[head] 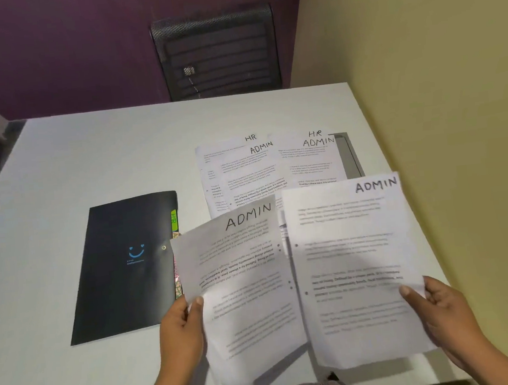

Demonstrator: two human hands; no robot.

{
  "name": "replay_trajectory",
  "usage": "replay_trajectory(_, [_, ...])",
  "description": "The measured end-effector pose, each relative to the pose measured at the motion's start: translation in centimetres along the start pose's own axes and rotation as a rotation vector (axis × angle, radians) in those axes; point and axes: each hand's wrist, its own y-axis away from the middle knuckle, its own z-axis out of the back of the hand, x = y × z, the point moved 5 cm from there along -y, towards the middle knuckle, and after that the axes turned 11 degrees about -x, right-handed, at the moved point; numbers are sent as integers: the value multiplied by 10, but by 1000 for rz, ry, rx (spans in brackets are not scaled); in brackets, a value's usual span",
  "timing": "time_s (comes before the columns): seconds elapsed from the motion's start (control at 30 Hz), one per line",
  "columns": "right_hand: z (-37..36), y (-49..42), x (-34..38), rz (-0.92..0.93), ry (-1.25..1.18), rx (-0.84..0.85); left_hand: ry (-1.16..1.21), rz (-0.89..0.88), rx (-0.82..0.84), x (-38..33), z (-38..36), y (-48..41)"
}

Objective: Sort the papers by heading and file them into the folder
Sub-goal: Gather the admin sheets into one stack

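My left hand [178,326] pinches the left edge of a sheet headed ADMIN [239,274], lifted above the white table [88,158]. In my right hand [440,307] I hold a second ADMIN sheet [356,269] by its right edge, side by side with the first. Behind them several more sheets [262,166] lie overlapping on the table, with headings HR and ADMIN showing. A black folder [126,263] with a blue smile logo lies closed to the left, coloured index tabs [173,218] sticking out of its right side.
A black mesh chair [217,53] stands behind the table's far edge against a purple wall. A yellow wall runs along the right side. A grey slot [348,155] sits in the tabletop beside the far papers.
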Motion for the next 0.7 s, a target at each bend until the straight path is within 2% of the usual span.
replay_trajectory(0.2, [-62,12,38,7,30,248,195,72,149,-31,-36,0])
replay_trajectory(0.3, [-86,18,51,-51,-45,352,281,80,262,-53,-51,7])
replay_trajectory(0.5, [-102,20,46,-126,-111,355,227,91,254,-63,-60,10])
replay_trajectory(0.7, [-99,23,46,-55,-69,359,343,50,309,-71,-62,17])
